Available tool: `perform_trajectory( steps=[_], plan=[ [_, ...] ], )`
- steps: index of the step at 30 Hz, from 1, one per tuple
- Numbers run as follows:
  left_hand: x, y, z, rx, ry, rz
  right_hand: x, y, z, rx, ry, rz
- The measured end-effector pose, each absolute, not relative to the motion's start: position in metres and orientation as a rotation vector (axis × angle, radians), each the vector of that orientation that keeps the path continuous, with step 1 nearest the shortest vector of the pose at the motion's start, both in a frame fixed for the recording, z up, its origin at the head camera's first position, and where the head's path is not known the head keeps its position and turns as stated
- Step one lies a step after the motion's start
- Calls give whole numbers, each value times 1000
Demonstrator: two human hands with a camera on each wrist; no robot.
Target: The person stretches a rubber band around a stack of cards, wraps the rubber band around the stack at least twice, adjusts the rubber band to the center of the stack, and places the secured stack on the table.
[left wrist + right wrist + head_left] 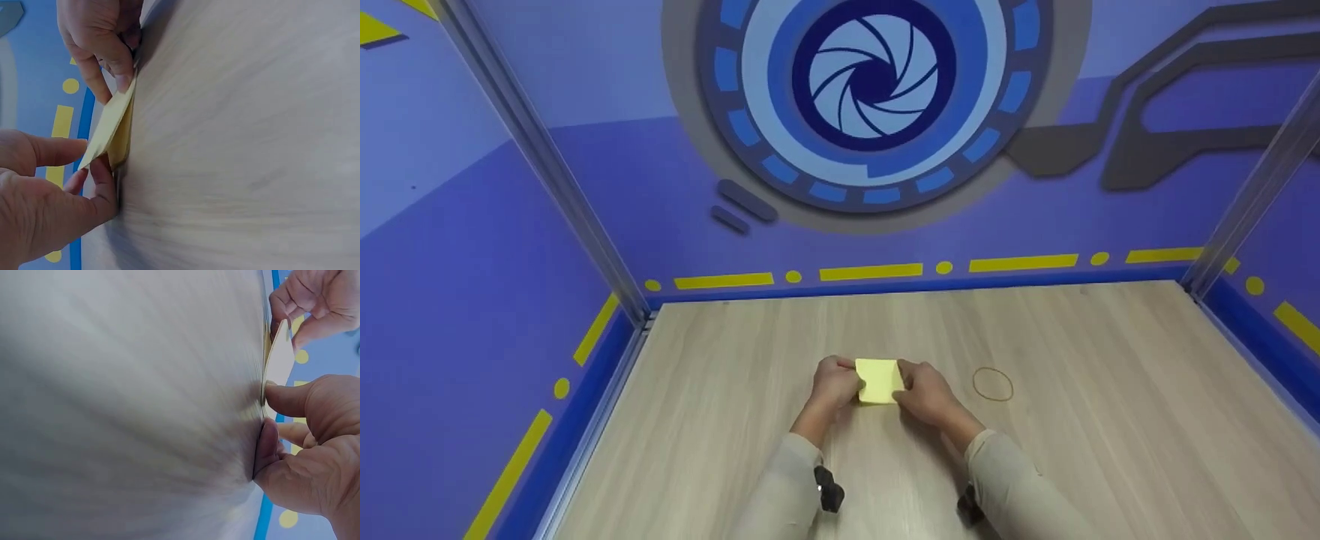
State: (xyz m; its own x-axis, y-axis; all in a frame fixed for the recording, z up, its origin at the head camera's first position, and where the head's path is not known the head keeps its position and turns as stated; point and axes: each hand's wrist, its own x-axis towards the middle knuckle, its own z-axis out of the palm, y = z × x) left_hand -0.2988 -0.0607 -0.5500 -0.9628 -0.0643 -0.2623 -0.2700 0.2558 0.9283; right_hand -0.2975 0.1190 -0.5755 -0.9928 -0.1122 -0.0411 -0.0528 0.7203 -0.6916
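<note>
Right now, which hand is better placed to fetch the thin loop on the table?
Probably the right hand: the thin loop lies on its outer side, while the left hand is farther off, across the yellow paper. The right would have to release that paper first.

We see a pale wood-grain surface (pixel 1110 420) with a straight far edge, its faint streaks running from the near side toward the far one. Directly on it, right of the middle, we find a thin yellowish-brown loop (pixel 1012 388) lying flat, slightly oval.
</note>
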Motion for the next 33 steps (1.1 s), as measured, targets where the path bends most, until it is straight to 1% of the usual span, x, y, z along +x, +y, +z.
perform_trajectory(
  steps=[6,16,24,33],
  plan=[
    [-298,-63,-553,-294,2295,1902,-295,119,-574,-133,2816,-1168],
    [-297,-65,-560,-176,2348,1918,-292,120,-569,-55,2750,-1249],
    [-296,-68,-559,-136,2316,2081,-289,120,-565,-16,2587,-1563],
    [-296,-72,-561,-129,2301,2078,-286,120,-554,168,2352,-1901]
  ],
)
